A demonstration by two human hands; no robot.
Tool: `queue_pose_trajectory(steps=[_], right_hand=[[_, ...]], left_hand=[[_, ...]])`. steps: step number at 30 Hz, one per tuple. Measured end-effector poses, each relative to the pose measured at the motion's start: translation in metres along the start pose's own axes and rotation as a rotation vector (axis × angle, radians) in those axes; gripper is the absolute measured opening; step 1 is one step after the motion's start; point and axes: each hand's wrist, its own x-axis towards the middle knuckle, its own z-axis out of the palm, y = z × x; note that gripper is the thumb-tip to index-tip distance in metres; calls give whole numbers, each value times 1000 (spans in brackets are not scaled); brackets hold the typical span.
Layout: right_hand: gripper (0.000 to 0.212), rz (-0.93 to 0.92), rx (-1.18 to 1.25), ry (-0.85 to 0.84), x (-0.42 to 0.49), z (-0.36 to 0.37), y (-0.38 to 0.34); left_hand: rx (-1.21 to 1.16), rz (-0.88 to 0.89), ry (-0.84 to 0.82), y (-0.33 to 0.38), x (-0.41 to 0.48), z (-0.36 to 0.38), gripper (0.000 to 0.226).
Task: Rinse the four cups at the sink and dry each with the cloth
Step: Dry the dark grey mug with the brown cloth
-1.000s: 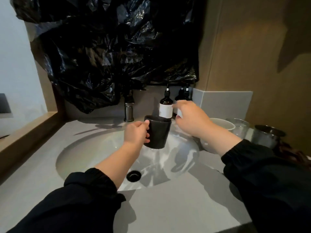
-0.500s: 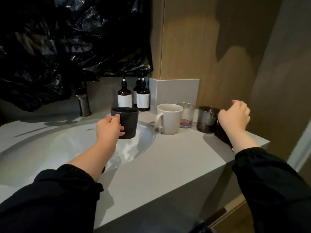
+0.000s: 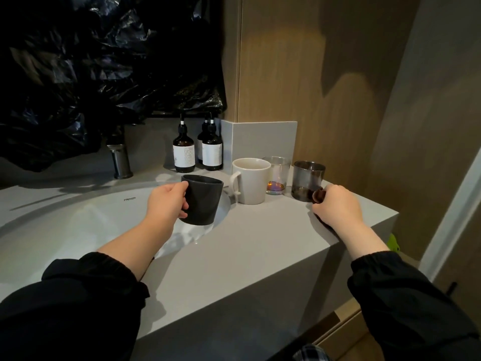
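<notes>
Moved: my right hand came down onto the bench edge, just beside the smoky grey glass tumbler.
Right hand: fingers curled on a small dark brown cloth, mostly hidden.
Left hand: my left hand wraps the matte black ceramic cup, upright over the white sink basin rim.
Risk: yanking the cloth could knock the tumbler.

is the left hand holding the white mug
No, the left hand grips the black cup, while the white mug stands untouched on the counter.
</notes>
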Motion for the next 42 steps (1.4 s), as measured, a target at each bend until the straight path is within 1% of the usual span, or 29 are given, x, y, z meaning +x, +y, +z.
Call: queue_pose_trajectory(steps=[2,3,5,6,8,9,12,14,16,17,20,22,24,27,29,31,34,36,40,42], right_hand=[[22,-71,3,120,-18,-2,-13],[25,-127,28,187,-27,-2,-22],[31,-289,118,286,-48,-1,-46],[31,-392,169,305,-57,0,-60],[28,-574,256,278,-70,5,-92],[27,-631,303,244,-74,7,-108],[35,-742,464,123,-80,11,-153],[38,-831,517,49,-81,14,-178],[34,-959,499,6,-81,20,-202],[31,-1038,474,13,-82,24,-213],[31,-1283,338,107,-85,44,-241],[31,-1389,209,172,-88,61,-254],[31,-1424,136,212,-87,76,-265],[32,-1405,118,238,-81,90,-277],[35,-1445,107,249,-77,97,-282],[42,-1505,105,238,-74,105,-284],[48,-1569,80,219,-71,112,-283],[48,-1530,97,242,-63,115,-286],[51,-1295,231,283,-45,118,-292],[52,-1293,234,287,-43,119,-289]], left_hand=[[4,-11,-2,0,0,-2,32],[0,-21,-1,1,-1,-4,31],[-21,-59,14,5,0,-8,30],[-38,-81,24,7,1,-12,29],[-73,-117,43,10,4,-24,29],[-89,-134,48,11,5,-31,30],[-130,-174,62,7,7,-55,32],[-154,-199,64,3,8,-71,33],[-180,-235,72,-1,11,-87,34],[-198,-248,74,-3,14,-93,36],[-228,-273,60,-8,19,-111,38],[-219,-269,42,-13,23,-121,39],[-190,-270,30,-18,30,-128,40],[-147,-289,25,-21,41,-135,41],[-141,-276,44,-22,48,-137,40],[-182,-259,54,-23,51,-137,38],[-298,-291,80,-19,57,-137,38],[-334,-300,87,-16,63,-138,39],[-354,-312,78,-19,67,-142,38],[-341,-325,75,-22,65,-142,37]])
